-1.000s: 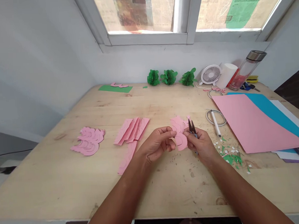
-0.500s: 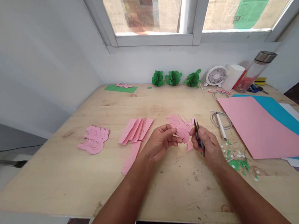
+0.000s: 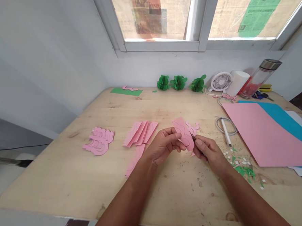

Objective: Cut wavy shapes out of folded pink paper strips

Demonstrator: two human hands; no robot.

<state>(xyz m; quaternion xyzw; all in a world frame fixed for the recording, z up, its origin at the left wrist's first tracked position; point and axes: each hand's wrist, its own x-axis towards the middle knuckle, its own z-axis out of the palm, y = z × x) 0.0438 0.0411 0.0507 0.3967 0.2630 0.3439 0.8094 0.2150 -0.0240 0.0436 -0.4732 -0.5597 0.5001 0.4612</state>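
My left hand (image 3: 168, 141) pinches the edge of a pink paper piece (image 3: 182, 126) that has curved outlines drawn on it. In my right hand (image 3: 209, 152) are small dark snips (image 3: 192, 136), their tips at the right edge of that paper. Pink offcuts (image 3: 196, 126) lie on the table just behind. Left of my left hand rest folded pink paper strips (image 3: 140, 133), with one more strip (image 3: 135, 160) partly under my forearm. Further left is a stack of pink scalloped cut-outs (image 3: 99, 141).
On the right are a white pen (image 3: 226, 132), green and white scraps (image 3: 244, 170) and a large pink sheet (image 3: 264, 133) over blue and white ones. Along the back stand green paper figures (image 3: 178, 82), a small fan (image 3: 221, 81) and a glass bottle (image 3: 261, 79). A green sheet (image 3: 126, 91) lies back left.
The snips have turned and come in against the pink paper's edge, where they stood upright beside it. The paper piece is tilted more upright. The whole view has shifted slightly.
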